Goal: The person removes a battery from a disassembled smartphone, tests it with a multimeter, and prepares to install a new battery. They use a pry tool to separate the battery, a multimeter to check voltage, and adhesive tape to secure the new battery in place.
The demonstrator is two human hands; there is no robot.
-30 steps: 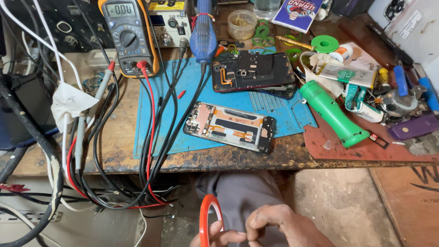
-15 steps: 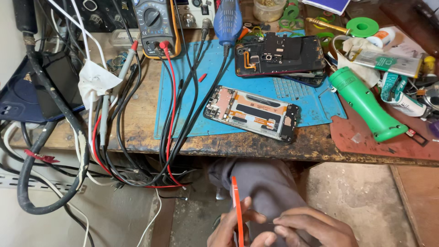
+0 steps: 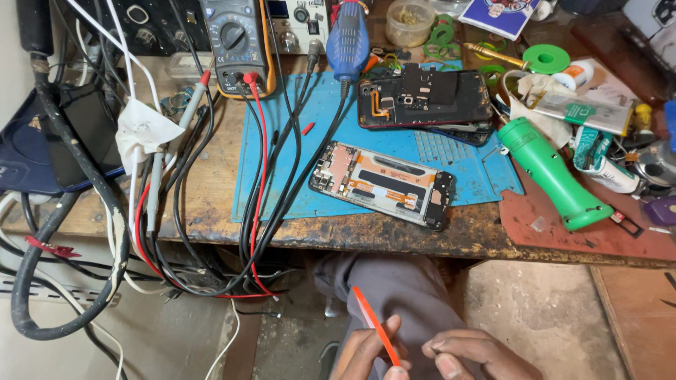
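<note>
The thin red-orange plastic strip (image 3: 373,324) ran up-left from both hands; left hand (image 3: 366,352) pinched its lower end, right hand (image 3: 479,355) curled closed, just beside

**Both hands low over the lap**

The left hand (image 3: 367,348) sits at the bottom edge of the head view, fingers curled inward and pinched shut around a thin strip, thumb side up. The right hand (image 3: 473,354) lies just beside it, knuckles up, fingers bent toward the left hand's fingertips. Both wrists are cut off by the frame. A grey-trousered knee shows directly beneath them.
</note>
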